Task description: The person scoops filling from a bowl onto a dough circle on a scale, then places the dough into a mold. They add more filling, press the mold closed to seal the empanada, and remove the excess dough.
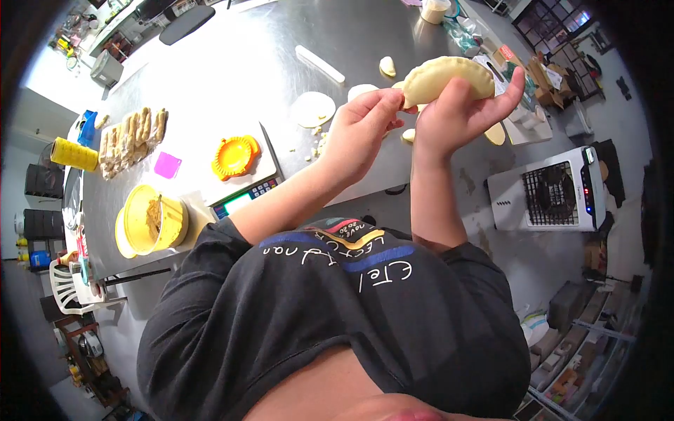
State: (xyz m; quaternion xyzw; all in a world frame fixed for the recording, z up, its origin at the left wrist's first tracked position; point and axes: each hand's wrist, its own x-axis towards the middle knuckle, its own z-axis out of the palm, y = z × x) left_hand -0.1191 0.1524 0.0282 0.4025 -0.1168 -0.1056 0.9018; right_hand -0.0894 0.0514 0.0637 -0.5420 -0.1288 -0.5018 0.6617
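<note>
A pale, half-moon empanada of raw dough, with a pinched, crimped rim, is raised above the metal table. My right hand supports it from below and behind, one finger or thumb stretched out to the right. At its left corner, my left hand pinches the dough edge between thumb and fingers. Beneath my hands, part of the dough on the table is hidden. A flat dough disc lies left of my left hand, with dough scraps near it. Beyond them is a small folded dough piece.
An orange dumpling mould sits on a digital scale. Left are a yellow filling tub, a purple scraper, bagged rolls and a yellow roll. A white rolling pin lies farther back. An air cooler stands right.
</note>
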